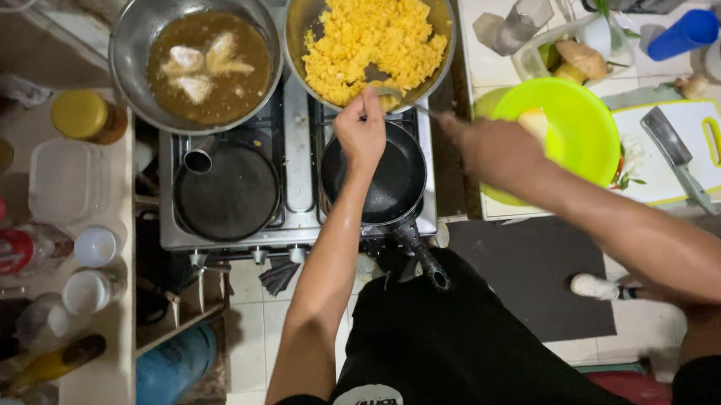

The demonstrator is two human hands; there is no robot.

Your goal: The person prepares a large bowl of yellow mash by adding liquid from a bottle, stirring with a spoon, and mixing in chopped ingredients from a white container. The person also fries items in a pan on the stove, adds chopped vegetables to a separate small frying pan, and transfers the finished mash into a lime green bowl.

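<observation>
head | left hand fingers closed on spatula in yellow rice pan; right hand blurred, grip unclear

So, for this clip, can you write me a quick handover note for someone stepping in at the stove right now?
Left hand: closed on the handle of a spatula whose blade sits in the yellow crumbled food in the right-hand metal pan.
Right hand: blurred, near that pan's edge beside the green bowl; I cannot tell what it holds.
Other things: left-hand metal pan holds pale pieces in brown liquid; empty black frying pan on the front burner; cleaver on the cutting board.
Done: the yellow food is already in its pan and broken up.
Left: both pans are full and nothing has been served.
</observation>
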